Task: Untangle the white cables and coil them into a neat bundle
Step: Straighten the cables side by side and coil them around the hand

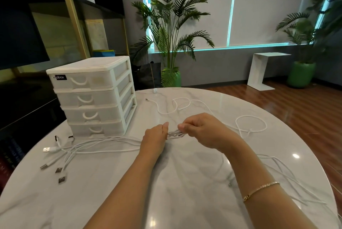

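Note:
Several white cables (103,142) lie across the round marble table (185,191). My left hand (155,136) and my right hand (201,128) both grip the same bunch of strands at the table's middle, a short stretch of cable taut between them. To the left the strands fan out and end in USB plugs (59,170). More strands trail off to the right, past my right forearm. One loose cable (177,106) loops behind my hands, and it forms a knotted ring (251,123) at the right.
A white four-drawer plastic organizer (92,95) stands on the table's left side, just behind the fanned cables. Beyond the table are potted palms (170,30), a white side table (264,69) and wooden floor. A dark shelf is at the left.

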Demonstrator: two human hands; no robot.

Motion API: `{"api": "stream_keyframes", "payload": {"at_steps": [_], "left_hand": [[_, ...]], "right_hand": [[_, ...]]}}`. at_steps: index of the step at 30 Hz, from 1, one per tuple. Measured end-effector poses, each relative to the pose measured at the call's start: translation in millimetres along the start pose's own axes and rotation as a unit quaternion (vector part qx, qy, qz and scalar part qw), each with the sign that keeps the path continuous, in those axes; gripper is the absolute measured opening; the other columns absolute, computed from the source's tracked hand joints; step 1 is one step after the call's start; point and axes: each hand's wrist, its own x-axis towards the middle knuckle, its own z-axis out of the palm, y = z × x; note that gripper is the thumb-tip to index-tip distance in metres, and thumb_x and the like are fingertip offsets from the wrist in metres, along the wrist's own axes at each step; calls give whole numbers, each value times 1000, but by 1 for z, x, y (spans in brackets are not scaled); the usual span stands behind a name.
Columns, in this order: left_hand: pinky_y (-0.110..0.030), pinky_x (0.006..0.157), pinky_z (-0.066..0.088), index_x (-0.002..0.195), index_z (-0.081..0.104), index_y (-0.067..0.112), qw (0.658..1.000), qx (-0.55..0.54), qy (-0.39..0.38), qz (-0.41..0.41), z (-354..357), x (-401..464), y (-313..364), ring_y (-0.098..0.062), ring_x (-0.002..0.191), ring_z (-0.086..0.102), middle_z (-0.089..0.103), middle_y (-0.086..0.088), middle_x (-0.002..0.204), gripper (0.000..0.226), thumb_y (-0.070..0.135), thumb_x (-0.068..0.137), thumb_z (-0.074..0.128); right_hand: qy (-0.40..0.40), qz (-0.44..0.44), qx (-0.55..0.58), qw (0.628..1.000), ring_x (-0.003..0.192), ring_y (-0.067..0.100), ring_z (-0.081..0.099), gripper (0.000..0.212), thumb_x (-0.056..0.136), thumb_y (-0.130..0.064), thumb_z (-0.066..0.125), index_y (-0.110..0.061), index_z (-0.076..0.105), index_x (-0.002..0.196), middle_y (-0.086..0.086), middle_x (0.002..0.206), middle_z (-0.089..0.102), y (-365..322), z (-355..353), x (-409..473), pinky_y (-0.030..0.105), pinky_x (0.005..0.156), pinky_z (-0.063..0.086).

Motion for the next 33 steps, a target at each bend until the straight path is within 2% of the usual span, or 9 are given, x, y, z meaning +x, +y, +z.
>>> {"api": "stream_keyframes", "payload": {"at_steps": [3,8,11,14,17,19,22,26,33], "left_hand": [[-31,74,36,97,60,4,1000,-13,8,-7,-2,-2,-1,-28,87,52,61,-11,89,50,38,103,24],[-22,61,35,84,53,10,992,-128,-5,-10,-12,-15,-9,-16,77,51,53,6,74,31,31,100,38],[-18,77,40,95,59,16,985,-142,80,53,-17,-27,-5,-11,88,52,57,9,89,17,22,99,43],[-20,94,31,110,62,16,967,-116,168,150,-21,-38,20,-6,101,44,55,11,106,25,26,100,41],[-23,89,38,109,65,17,969,-121,89,197,-19,-50,57,-10,99,52,63,7,105,46,41,100,26],[-29,86,44,104,66,16,976,-117,51,175,-16,-54,72,-16,95,58,67,1,100,54,44,101,20],[-24,75,41,85,63,17,979,-150,38,134,-18,-57,76,-14,83,57,63,3,83,55,43,100,18],[-23,63,38,50,44,19,973,-203,27,107,-24,-54,73,-9,57,46,48,4,55,62,44,98,15],[-15,51,33,42,45,21,960,-267,31,79,-24,-51,69,-7,46,45,45,8,43,64,46,97,24]], "right_hand": [[20,4,-24,1000,58,7,39,30,97,-29,47,-11,67,85,-5,61,46,3,-2,1,20,57,33],[60,30,-54,996,75,16,53,33,99,-26,43,-7,70,97,-1,75,60,24,-8,2,22,67,40],[56,44,-74,995,94,22,58,33,99,-27,43,-7,70,102,8,101,68,33,-10,3,29,83,43],[50,38,-93,994,98,22,58,34,99,-27,41,-7,69,104,9,107,67,30,-12,6,30,88,43],[54,11,-102,993,93,19,57,33,100,-23,39,-8,68,104,7,107,67,25,-13,5,28,85,44],[54,-4,-98,994,92,18,58,34,100,-19,36,-9,69,102,5,106,68,23,-12,5,27,83,45],[43,-9,-91,995,89,17,58,37,101,-20,33,-9,67,93,4,99,67,21,-11,3,25,81,45],[30,-5,-69,997,83,15,55,37,101,-22,35,-8,68,94,7,96,66,14,-11,3,22,73,43],[-10,86,59,995,56,12,41,40,97,-35,44,-17,62,67,1,63,51,7,-19,-5,22,55,35]]}}
